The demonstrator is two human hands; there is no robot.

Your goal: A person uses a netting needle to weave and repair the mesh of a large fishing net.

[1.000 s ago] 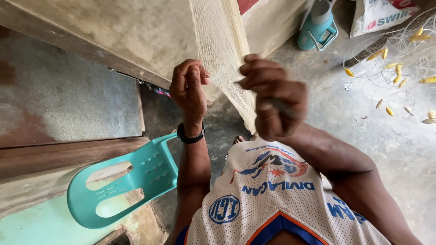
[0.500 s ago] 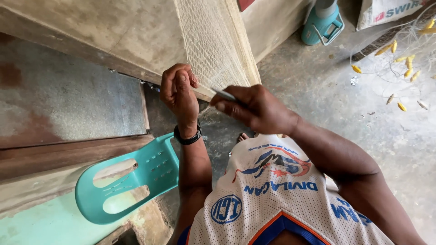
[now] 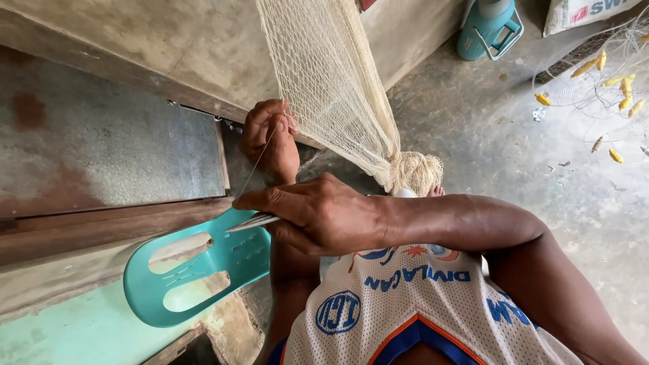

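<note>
A cream fishing net (image 3: 331,81) hangs from the top of the view down to a bunched heap (image 3: 414,172) by my lap. My left hand (image 3: 270,138) pinches the net's edge at mid-height. My right hand (image 3: 314,216) is closed on a slim pale netting needle (image 3: 251,222), its tip pointing left over a teal plastic chair back (image 3: 203,270). A thin twine (image 3: 257,159) runs taut from the needle up to the left hand. My right forearm crosses over my white mesh jersey (image 3: 399,304).
A weathered wall with a metal sheet (image 3: 101,149) and wooden beam (image 3: 81,230) stands at left. On the concrete floor at right lie a second net with yellow floats (image 3: 608,81), a teal container (image 3: 490,27) and a white sack (image 3: 588,13).
My right hand has drawn the needle down and to the left, away from the net, pulling the twine taut. The left hand has stayed on the net's edge.
</note>
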